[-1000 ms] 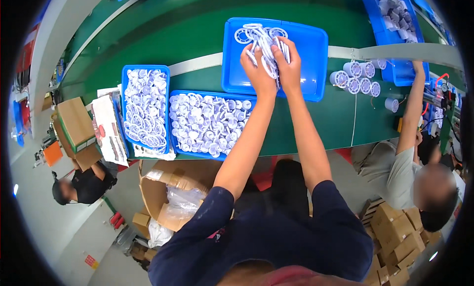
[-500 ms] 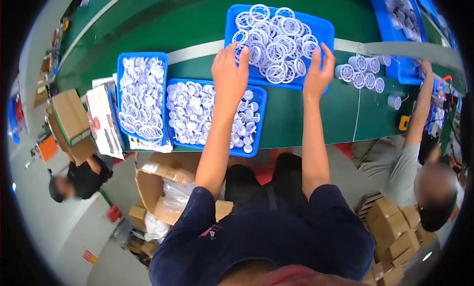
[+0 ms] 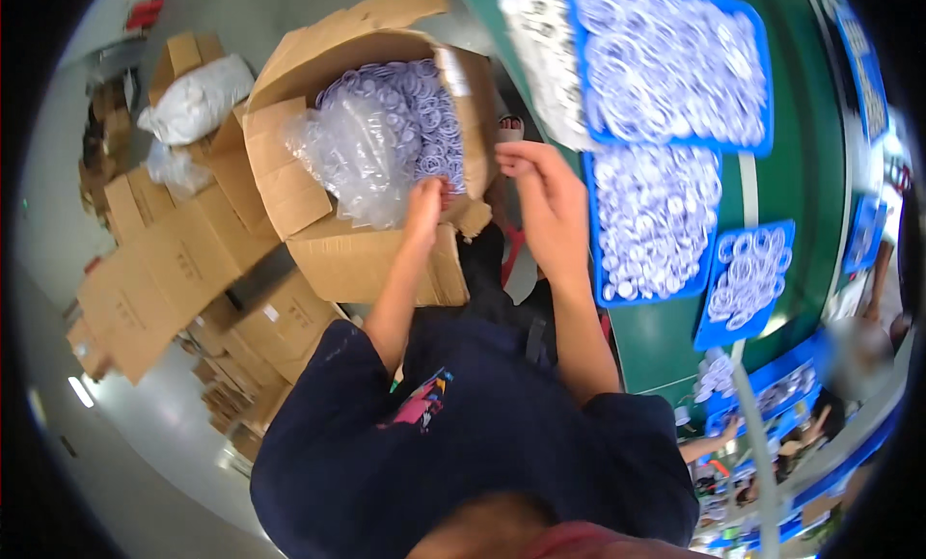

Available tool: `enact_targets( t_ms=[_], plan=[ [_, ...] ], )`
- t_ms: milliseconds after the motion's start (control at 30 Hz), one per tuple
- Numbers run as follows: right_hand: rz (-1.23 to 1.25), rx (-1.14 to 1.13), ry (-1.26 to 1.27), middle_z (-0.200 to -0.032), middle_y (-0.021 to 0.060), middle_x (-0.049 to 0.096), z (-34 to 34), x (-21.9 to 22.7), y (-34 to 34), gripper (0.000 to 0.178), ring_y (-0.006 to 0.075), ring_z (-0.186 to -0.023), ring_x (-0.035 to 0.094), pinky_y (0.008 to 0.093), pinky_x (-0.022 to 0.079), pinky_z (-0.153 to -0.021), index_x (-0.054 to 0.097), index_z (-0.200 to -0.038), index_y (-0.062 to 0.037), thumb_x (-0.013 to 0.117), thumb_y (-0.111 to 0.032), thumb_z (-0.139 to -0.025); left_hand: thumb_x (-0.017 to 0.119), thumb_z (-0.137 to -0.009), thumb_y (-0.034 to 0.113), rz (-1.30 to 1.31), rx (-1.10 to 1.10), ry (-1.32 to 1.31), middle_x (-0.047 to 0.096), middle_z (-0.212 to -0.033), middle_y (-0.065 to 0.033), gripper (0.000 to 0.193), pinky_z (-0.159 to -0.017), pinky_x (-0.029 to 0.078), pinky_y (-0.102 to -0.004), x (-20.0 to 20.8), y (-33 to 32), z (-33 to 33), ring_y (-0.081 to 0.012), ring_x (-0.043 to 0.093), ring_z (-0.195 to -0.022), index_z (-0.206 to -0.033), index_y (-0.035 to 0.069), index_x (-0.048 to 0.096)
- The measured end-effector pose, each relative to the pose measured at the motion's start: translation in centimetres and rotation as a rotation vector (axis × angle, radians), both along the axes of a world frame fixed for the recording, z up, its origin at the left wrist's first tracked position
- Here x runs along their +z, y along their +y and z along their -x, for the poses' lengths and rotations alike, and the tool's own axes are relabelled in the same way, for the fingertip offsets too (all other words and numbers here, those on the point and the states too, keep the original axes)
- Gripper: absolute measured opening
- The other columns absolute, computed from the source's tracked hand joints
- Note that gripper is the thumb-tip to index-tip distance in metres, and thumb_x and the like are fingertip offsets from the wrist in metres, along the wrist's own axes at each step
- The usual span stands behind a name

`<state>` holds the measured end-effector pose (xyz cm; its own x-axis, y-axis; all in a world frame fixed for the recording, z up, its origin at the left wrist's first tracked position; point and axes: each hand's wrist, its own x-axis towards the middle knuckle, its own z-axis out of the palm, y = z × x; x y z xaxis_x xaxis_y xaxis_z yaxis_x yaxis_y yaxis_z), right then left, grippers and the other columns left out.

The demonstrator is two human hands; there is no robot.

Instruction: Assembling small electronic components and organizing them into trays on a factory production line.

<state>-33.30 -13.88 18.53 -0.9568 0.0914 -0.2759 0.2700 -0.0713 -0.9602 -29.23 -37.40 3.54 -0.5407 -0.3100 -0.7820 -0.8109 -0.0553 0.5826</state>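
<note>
A large open cardboard box [image 3: 381, 268] stands to my left. It contains many white plastic rings [image 3: 439, 125] and a crumpled clear plastic bag [image 3: 359, 163]. My left hand [image 3: 425, 208] is over the box's near side, beside the rings. Its fingers are curled together, and what they hold, if anything, is hidden. Between the box and the table hovers my right hand [image 3: 553, 202], open and holding nothing, its fingers loosely bent toward the box. Right of that hand lies a blue tray [image 3: 603, 291] full of small white round parts.
Another blue tray [image 3: 769, 67] heaped with white rings sits farther up the green table [image 3: 656, 352]. A smaller blue tray [image 3: 709, 335] of rings is at the right. Flattened cartons [image 3: 183, 270] and a white sack [image 3: 203, 101] are on the floor at left. A co-worker's arm [image 3: 709, 447] shows at lower right.
My view has swung left from the table to the cardboard box. Both hands have left the ring tray; the left is now at the box and the right beside it.
</note>
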Motion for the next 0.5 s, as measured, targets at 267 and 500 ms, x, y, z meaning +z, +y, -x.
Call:
enact_targets(
  t_ms=[267, 500],
  plan=[
    [-0.606, 0.318, -0.394, -0.127, 0.0314, 0.066, 16.6, -26.2, -20.4, 0.04, 0.0462, -0.12, 0.064, 0.0503, 0.052, -0.102, 0.068, -0.123, -0.0004, 0.064, -0.026, -0.093, 0.049, -0.101, 0.06, 0.012, 0.513, -0.708, 0.053, -0.149, -0.0222, 0.075, -0.102, 0.051, -0.0563, -23.9, -2.6, 0.7, -0.05, 0.056, -0.128, -0.154, 0.007, 0.046],
    [-1.22, 0.765, 0.205, -0.15, 0.02, 0.052, 19.2, -39.0, -23.8, 0.073, 0.0477, -0.137, 0.047, 0.0598, 0.044, -0.109, 0.049, -0.151, -0.0064, 0.068, -0.044, -0.092, 0.041, -0.096, 0.076, 0.409, 0.308, -0.921, 0.049, -0.156, -0.02, 0.092, -0.112, 0.042, -0.0568, -31.6, -4.5, -4.6, -0.0456, 0.048, -0.14, -0.16, 0.009, 0.039]
  ],
)
